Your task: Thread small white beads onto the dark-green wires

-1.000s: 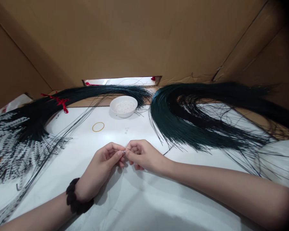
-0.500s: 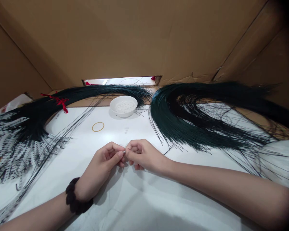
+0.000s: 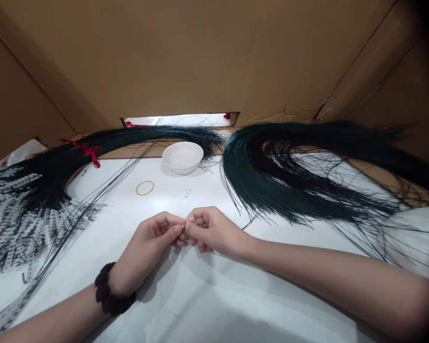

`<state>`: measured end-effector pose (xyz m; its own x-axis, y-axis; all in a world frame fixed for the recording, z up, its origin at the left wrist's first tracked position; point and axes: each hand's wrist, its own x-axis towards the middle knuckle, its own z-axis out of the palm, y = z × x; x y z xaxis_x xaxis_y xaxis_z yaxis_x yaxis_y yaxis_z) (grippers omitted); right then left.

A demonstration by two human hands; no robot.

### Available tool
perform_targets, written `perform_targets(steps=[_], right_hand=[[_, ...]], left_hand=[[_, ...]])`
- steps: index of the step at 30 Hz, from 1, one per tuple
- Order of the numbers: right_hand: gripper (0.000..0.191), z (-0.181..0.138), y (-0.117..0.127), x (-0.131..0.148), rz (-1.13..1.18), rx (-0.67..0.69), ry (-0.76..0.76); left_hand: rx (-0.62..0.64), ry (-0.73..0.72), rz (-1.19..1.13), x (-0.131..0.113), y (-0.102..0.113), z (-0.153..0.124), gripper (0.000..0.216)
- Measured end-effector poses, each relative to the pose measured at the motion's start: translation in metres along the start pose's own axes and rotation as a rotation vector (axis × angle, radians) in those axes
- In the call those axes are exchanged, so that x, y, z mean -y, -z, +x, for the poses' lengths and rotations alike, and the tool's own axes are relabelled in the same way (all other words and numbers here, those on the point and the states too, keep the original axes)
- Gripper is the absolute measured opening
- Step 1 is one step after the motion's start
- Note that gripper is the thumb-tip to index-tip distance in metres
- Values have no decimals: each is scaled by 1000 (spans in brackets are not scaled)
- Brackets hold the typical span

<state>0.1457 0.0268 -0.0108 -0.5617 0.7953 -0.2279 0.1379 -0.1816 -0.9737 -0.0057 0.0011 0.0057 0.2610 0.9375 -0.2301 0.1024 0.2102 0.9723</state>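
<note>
My left hand point(image 3: 153, 238) is closed in a pinch, thumb against forefinger. Its fingertips meet those of my right hand point(image 3: 214, 231), which is pinched as well. Between them a tiny dark and silvery piece point(image 3: 183, 227) shows, mostly covered by the fingers. A thin dark strand point(image 3: 250, 221) comes out behind my right wrist; whether it runs into the fingers is hidden. Beyond the hands, several small clear bits point(image 3: 187, 193) lie on the white surface point(image 3: 218, 295). Farther back stands a white bowl point(image 3: 167, 162) holding many small whitish pieces.
A dark strand bundle with white-striped ends point(image 3: 25, 214), tied with red ribbon point(image 3: 91, 151), lies left. Another dark green-black bundle point(image 3: 243, 176) curves across the right. A yellow rubber band point(image 3: 145, 188) lies near the bowl. Cardboard walls point(image 3: 186, 57) enclose the back; a clear plastic bag point(image 3: 418, 238) is at right.
Both hands stay pinched together at the same place. My left hand has shifted very slightly left, and a little more of the tiny piece shows between the fingertips.
</note>
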Motion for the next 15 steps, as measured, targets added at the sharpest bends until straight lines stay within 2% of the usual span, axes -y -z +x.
perform_targets(steps=[7,15], right_hand=[[9,-1,0,0,-14,-1,-12],[10,-1,0,-2,-31,-1,1]], left_hand=[[-33,-5,65,-3,-2,0,11],[-69,-42,256,-2,-2,-3,12]])
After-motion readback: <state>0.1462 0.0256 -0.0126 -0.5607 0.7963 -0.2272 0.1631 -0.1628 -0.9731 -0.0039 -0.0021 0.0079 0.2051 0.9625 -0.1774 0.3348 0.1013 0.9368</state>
